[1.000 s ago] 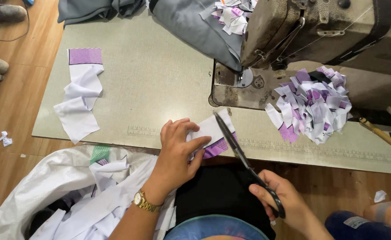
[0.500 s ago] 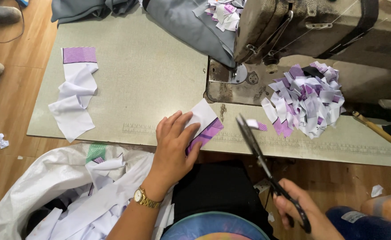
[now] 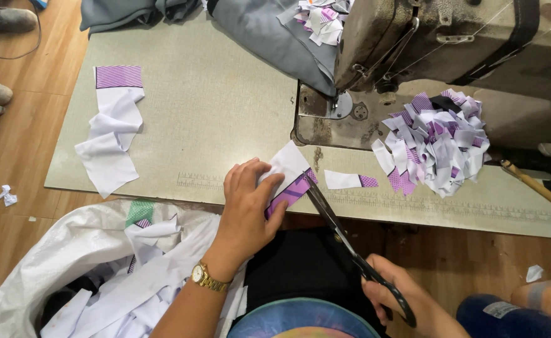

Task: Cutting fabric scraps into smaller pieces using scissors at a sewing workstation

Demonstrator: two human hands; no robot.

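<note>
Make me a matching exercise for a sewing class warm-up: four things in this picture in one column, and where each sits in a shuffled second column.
Things:
1. scissors
2. heap of cut pieces
3. wristwatch
4. strip of white and purple fabric

Places:
A. on the left wrist
B. at the table's far left, lying apart
C. in the right hand, blades at the piece the left hand presses down
D. beside the sewing machine, right of its needle plate

Pairs: 1-C, 2-D, 3-A, 4-B
</note>
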